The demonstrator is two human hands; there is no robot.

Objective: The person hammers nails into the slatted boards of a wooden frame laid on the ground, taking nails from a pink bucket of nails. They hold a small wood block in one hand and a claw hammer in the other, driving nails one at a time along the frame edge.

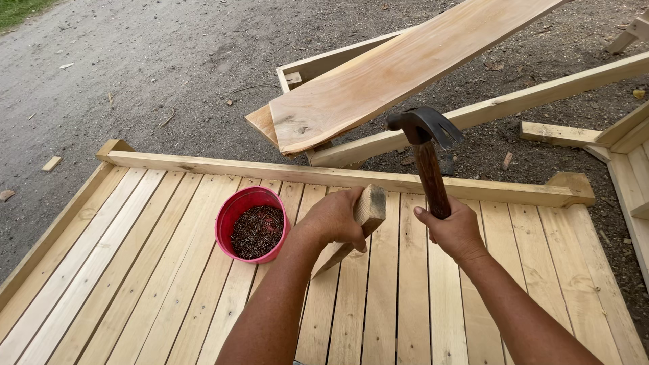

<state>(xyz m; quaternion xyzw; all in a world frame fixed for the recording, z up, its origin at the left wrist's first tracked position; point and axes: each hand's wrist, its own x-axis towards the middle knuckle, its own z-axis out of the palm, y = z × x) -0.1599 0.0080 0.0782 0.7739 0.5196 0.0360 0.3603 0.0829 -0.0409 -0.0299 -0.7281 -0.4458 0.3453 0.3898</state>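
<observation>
My left hand [332, 220] grips a short wooden block [368, 208], holding it tilted with one end raised above the slatted wooden panel [135, 270]. My right hand [455, 230] is closed around the brown wooden handle of a claw hammer [426, 145]. The hammer's dark metal head is lifted above and just right of the block. A red bowl [233, 206] full of dark nails sits on the slats just left of my left hand.
The panel has a raised wooden rim [270, 170] along its far edge. Beyond it, wide planks [378, 81] and long battens [514, 101] lie on grey gravel. Another wooden frame [632, 145] stands at the right. Small wood offcuts are scattered on the ground.
</observation>
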